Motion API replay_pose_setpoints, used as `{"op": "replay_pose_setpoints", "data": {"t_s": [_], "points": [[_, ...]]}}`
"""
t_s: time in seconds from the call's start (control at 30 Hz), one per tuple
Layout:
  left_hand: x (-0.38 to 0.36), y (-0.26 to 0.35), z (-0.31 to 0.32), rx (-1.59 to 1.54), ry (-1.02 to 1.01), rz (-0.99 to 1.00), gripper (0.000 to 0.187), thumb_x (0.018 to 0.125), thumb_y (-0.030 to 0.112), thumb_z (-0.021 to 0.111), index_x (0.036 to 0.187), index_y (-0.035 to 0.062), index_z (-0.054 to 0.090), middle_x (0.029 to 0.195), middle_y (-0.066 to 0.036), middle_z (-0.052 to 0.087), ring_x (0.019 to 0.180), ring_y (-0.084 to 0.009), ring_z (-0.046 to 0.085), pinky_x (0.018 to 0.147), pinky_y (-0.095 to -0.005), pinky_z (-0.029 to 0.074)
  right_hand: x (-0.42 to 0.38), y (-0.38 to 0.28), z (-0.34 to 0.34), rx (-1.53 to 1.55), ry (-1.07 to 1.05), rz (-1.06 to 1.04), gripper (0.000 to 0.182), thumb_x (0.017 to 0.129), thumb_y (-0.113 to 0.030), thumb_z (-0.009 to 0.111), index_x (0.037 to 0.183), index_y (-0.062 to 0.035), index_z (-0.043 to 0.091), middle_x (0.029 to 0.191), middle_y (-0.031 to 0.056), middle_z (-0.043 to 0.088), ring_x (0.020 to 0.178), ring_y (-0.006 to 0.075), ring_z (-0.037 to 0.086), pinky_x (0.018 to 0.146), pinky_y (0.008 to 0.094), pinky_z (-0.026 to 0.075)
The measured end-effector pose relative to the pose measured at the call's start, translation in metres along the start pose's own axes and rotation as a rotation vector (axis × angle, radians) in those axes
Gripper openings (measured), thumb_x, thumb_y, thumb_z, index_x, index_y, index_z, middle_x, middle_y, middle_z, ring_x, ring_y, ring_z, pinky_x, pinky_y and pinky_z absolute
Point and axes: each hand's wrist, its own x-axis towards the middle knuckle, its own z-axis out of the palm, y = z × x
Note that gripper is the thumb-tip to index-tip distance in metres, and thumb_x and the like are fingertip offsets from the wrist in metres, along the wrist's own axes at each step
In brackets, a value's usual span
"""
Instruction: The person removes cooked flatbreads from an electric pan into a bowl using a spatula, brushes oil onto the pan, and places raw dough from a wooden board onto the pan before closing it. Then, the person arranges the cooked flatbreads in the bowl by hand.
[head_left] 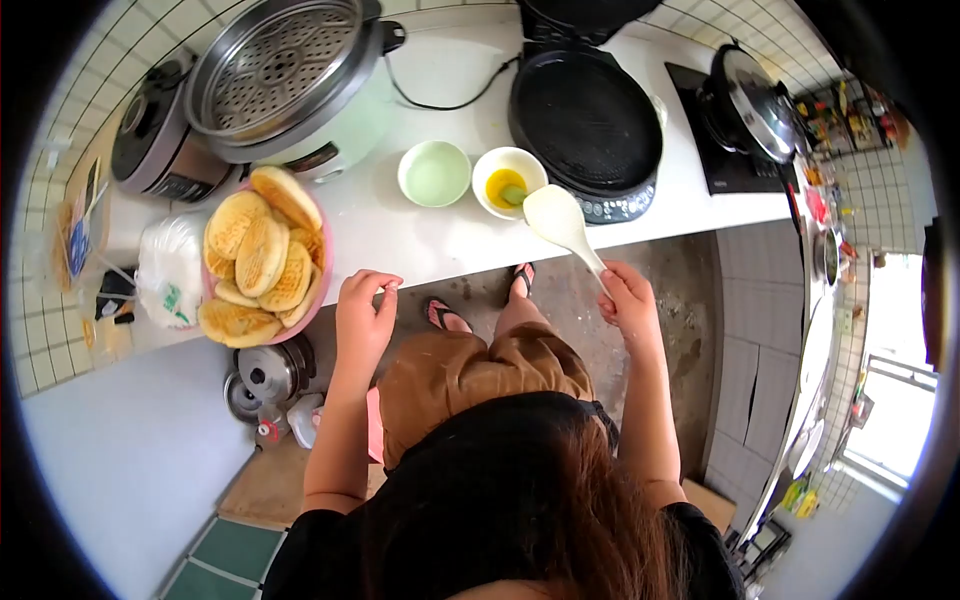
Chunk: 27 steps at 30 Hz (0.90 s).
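White long-handled plastic spoon [556, 218] was grasped by its handle in the right hand [628, 300], presumably for reach; its head was held beside a white round bowl [482, 168] of yellow liquid, contact unclear. Left hand [367, 303] was loosely curled, unloaded, at the counter's [430, 240] front edge. Black round griddle [585, 120] was set open, apparently for access.

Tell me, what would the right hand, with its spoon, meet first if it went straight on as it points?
Along the spoon, the right hand would probably bring it first to the bowl of yellow liquid; height above the rim is unclear.
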Motion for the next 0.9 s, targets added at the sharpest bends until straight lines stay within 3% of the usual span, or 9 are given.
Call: {"op": "replay_pose_setpoints", "data": {"t_s": [0.3,0.4,0.57,0.7,0.9], "points": [[0.029,0.04,0.053,-0.001,-0.034,0.135,0.009,0.075,0.005,0.061,0.074,0.002,0.052,0.071,-0.006,0.053,0.067,-0.0193,0.045,0.062,-0.0283,0.037,0.007,0.013,-0.085,0.06,0.25,-0.115,0.016,0.088,-0.019,0.052,0.087,-0.0024,0.052,0.054,-0.0042,0.041,0.043,0.0028,0.034,0.039,0.0186,0.025],[0.034,0.053,0.071,0.053,-0.072,0.095,0.009,0.078,0.01,0.06,0.073,0.0032,0.057,0.074,-0.007,0.056,0.074,-0.0238,0.05,0.064,-0.0311,0.039,0.021,0.019,-0.123,0.102,0.305,-0.134,0.016,0.088,-0.018,0.052,0.085,-0.0028,0.052,0.055,-0.0041,0.04,0.043,0.0033,0.033,0.038,0.0187,0.024],[0.036,0.085,0.106,0.011,-0.1,0.048,0.016,0.084,0.011,0.052,0.075,0.0023,0.062,0.073,-0.008,0.058,0.071,-0.0228,0.051,0.066,-0.0304,0.04,0.048,0.022,-0.185,0.124,0.404,-0.118,0.018,0.089,-0.02,0.048,0.084,-0.0033,0.052,0.057,-0.0017,0.043,0.045,0.0048,0.035,0.04,0.0203,0.028],[0.033,0.106,0.141,-0.044,-0.043,0.011,0.018,0.085,0.009,0.049,0.076,0.0013,0.062,0.074,-0.009,0.059,0.069,-0.0226,0.052,0.067,-0.03,0.041,0.088,0.036,-0.239,0.113,0.362,-0.164,0.016,0.088,-0.017,0.046,0.084,-0.0027,0.053,0.061,-0.0016,0.045,0.051,0.0064,0.039,0.045,0.0216,0.031],[0.017,0.141,0.181,0.05,0.129,-0.151,0.011,0.081,0.011,0.057,0.075,0.0017,0.058,0.067,-0.005,0.054,0.059,-0.0145,0.042,0.057,-0.0268,0.037,0.151,0.036,-0.281,0.063,0.257,-0.06,0.028,0.077,-0.011,0.041,0.096,0.0003,0.058,0.076,0.0014,0.053,0.072,0.0123,0.046,0.066,0.0249,0.038]]}}
